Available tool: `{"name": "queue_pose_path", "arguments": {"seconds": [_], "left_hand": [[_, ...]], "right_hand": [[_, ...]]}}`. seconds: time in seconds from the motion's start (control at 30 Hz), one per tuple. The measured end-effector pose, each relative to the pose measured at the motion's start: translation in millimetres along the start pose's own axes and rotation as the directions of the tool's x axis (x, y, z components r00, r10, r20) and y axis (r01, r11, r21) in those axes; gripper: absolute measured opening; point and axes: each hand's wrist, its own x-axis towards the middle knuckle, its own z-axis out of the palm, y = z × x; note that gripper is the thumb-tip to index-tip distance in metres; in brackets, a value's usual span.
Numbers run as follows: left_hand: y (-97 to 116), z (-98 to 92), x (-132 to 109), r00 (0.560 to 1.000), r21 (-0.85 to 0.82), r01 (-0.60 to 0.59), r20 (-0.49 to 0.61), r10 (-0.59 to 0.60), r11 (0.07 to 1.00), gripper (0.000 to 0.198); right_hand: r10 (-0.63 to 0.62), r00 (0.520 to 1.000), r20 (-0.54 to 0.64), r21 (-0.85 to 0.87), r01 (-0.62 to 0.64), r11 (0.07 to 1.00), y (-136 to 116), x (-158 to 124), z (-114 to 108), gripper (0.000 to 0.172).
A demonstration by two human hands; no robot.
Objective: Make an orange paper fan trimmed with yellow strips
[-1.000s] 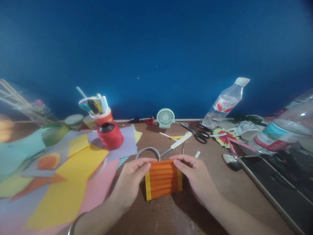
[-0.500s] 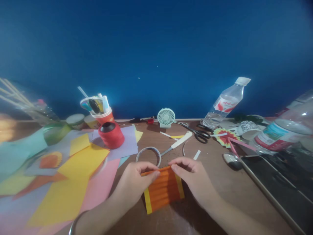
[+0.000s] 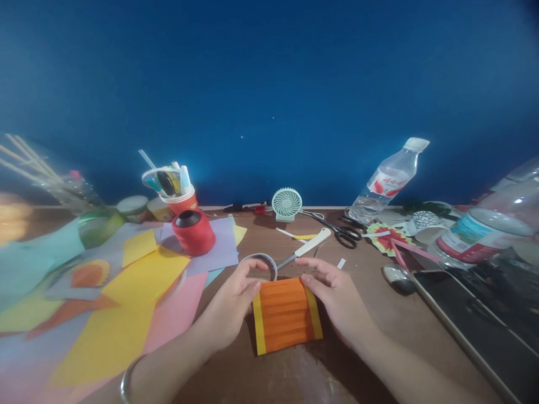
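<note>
An orange sheet of paper with yellow side borders and crosswise pleats slants between my two hands over the brown desk. My left hand has its thumb at the sheet's upper left corner, the index finger curved above it. At the upper right corner, my right hand pinches the edge with the thumb in front; its index finger reaches past the top. The fingers behind the sheet are partly hidden. Just beyond the left fingers lies a roll of tape. A white-handled knife rests behind the paper.
Coloured paper sheets spread over the left, with a red thread spool and a pen cup behind. A small fan, black scissors and a tilted bottle stand or lie at the back. A phone lies right.
The paper's top edge has tipped so more of its pleated face shows. My fingers have loosened and spread outward toward the upper corners.
</note>
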Motion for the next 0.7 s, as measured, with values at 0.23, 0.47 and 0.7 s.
{"name": "queue_pose_path", "arguments": {"seconds": [0.23,0.47,0.7], "left_hand": [[3.8,-5.2,-0.5,0.971,0.358,-0.153,-0.119,0.208,0.921,0.009],[2.1,-4.0,1.5,0.946,0.417,-0.173,-0.181,0.268,0.892,0.012],[4.7,-5.3,-3.0,0.945,0.495,-0.218,-0.108,0.308,0.841,0.025]], "right_hand": [[-0.072,0.995,-0.063,-0.002,0.072,0.997,2.3,3.3,-2.0,0.012],[-0.073,0.997,-0.032,-0.018,0.073,0.997,-3.1,2.5,-1.7,0.025],[-0.087,0.996,-0.006,-0.048,0.086,0.995,-5.4,1.8,-2.5,0.029]]}}
